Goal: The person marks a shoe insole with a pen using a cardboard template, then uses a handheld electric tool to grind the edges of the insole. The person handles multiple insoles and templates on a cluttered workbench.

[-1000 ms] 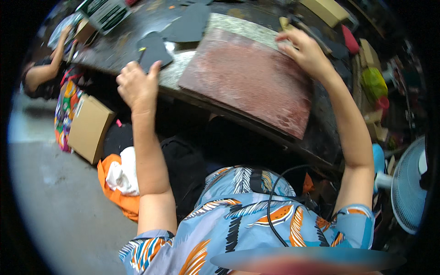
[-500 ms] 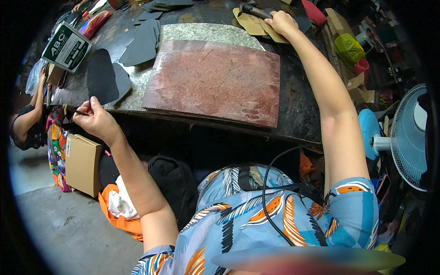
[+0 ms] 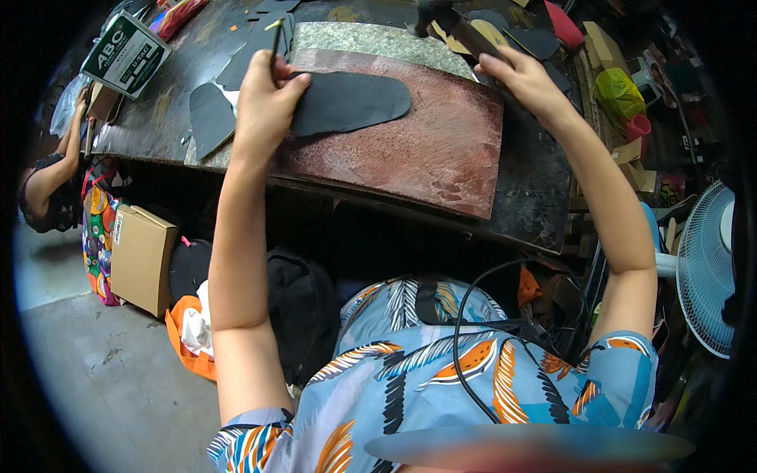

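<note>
My left hand (image 3: 266, 106) pinches a dark grey, sole-shaped sheet (image 3: 355, 102) at one end. A thin dark stick with a yellowish tip (image 3: 277, 38) stands up out of the same fist. The sheet lies over the left part of a worn reddish board (image 3: 418, 162), flat or just above it. Over the table to the right of the board, my right hand (image 3: 527, 83) is closed round the handle of a hammer (image 3: 477, 39), its dark head raised toward the far side.
The board rests on a dark worktable (image 3: 524, 189) by a speckled pale slab (image 3: 371, 43). Grey cut pieces (image 3: 211, 122) lie to the left, near a green-and-white tin (image 3: 126, 55). A person's arm (image 3: 67, 169) is at far left. A fan (image 3: 706, 268) stands at right.
My left hand has swung right and forward, bringing the grey sheet from the table's left side over the board. My right hand has lifted the hammer and drawn it nearer.
</note>
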